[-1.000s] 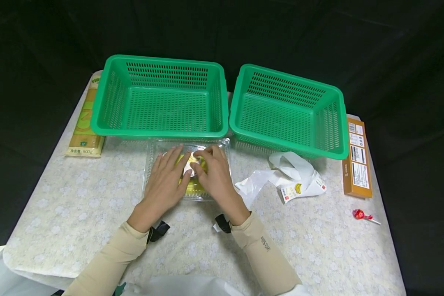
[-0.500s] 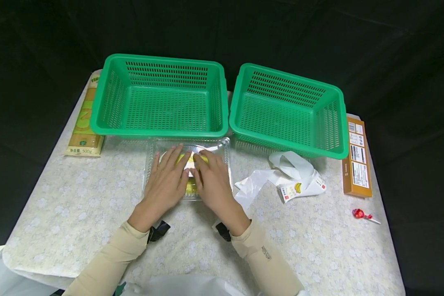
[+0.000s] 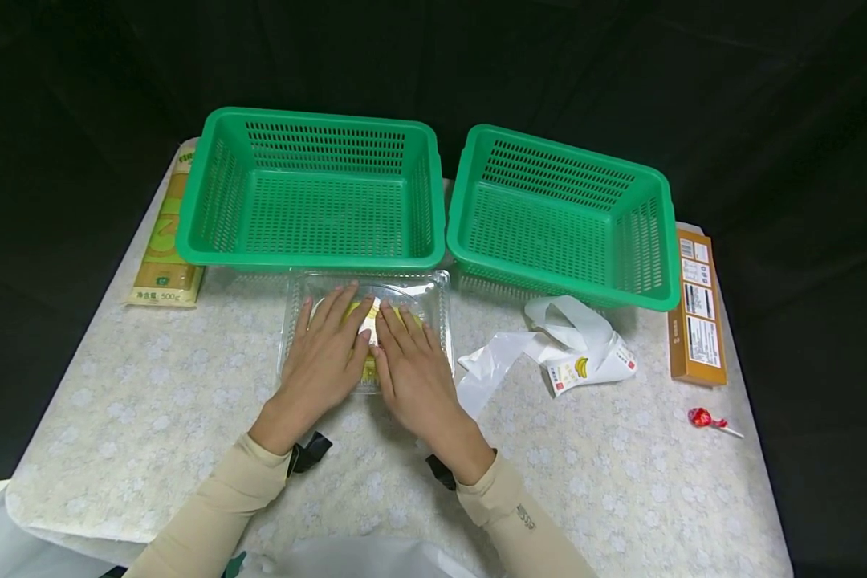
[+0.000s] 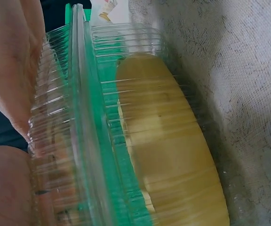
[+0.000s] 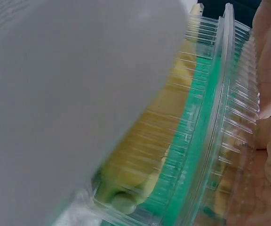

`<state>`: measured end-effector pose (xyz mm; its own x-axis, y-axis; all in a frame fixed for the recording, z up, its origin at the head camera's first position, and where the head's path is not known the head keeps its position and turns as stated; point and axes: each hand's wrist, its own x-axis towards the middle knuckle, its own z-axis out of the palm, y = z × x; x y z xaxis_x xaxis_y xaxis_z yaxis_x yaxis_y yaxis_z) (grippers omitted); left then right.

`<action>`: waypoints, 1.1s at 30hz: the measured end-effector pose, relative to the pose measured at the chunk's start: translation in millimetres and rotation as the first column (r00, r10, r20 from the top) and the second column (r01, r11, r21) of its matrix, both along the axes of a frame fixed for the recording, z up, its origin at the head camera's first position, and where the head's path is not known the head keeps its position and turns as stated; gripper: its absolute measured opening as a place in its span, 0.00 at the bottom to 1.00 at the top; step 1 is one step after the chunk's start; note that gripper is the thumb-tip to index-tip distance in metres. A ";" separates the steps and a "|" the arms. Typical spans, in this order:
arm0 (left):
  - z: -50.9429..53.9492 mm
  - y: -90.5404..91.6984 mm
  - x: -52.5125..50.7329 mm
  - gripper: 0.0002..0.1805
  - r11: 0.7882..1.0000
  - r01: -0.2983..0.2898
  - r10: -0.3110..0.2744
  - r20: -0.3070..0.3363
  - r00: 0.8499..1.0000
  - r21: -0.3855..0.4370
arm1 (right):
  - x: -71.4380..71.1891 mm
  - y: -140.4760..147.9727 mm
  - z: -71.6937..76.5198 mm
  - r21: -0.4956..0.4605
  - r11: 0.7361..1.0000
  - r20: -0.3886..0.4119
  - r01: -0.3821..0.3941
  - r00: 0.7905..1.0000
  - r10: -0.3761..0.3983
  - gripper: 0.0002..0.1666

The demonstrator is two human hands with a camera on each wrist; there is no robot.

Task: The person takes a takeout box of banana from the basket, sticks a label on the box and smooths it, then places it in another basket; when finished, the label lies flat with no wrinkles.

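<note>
A clear plastic clamshell box (image 3: 437,293) stands in the middle of the table in the head view. Through its ribbed wall I see a yellow banana (image 4: 159,132) in the left wrist view, and its stubby end shows in the right wrist view. On the lid is a white label (image 3: 370,317), partly covered by fingers. My left hand (image 3: 325,349) lies spread over the lid's left side. Beside it my right hand (image 3: 419,369) rests on the right side, fingers straight, thumb near the label. Neither hand grips anything.
Two green baskets (image 3: 311,261) (image 3: 563,291) stand behind the box. A noodle packet (image 3: 164,257) lies at the left. To the right are a curled white label strip (image 3: 585,371) with a banana print, an orange-brown carton (image 3: 697,321) and a red lollipop (image 3: 702,417).
My right hand's fingers, bent at the label earlier, have straightened and spread flat over the lid's right side, sliding slightly toward me. My left hand stays in place.
</note>
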<state>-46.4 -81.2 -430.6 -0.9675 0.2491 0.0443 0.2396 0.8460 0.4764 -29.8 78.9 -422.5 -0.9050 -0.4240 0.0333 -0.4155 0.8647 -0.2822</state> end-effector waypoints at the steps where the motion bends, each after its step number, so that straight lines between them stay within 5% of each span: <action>1: -0.2 0.0 0.1 0.27 1.000 0.001 -0.001 0.000 1.000 -0.001 | 0.2 0.1 0.2 0.002 1.000 0.004 0.000 1.000 0.000 0.31; 11: 0.1 -0.4 -0.1 0.27 1.000 0.001 -0.001 0.007 1.000 -0.002 | -2.1 -1.1 1.6 0.008 1.000 0.048 0.015 0.999 -0.015 0.32; 20: 0.8 0.0 0.2 0.28 1.000 -0.005 0.005 0.018 1.000 0.009 | 9.1 9.8 2.4 0.057 0.996 0.064 -0.062 0.996 0.058 0.34; 33: 2.0 -0.4 -2.0 0.28 1.000 -0.010 0.010 0.019 1.000 0.019 | 21.0 19.4 -0.3 -0.046 0.993 0.028 -0.110 0.993 0.112 0.38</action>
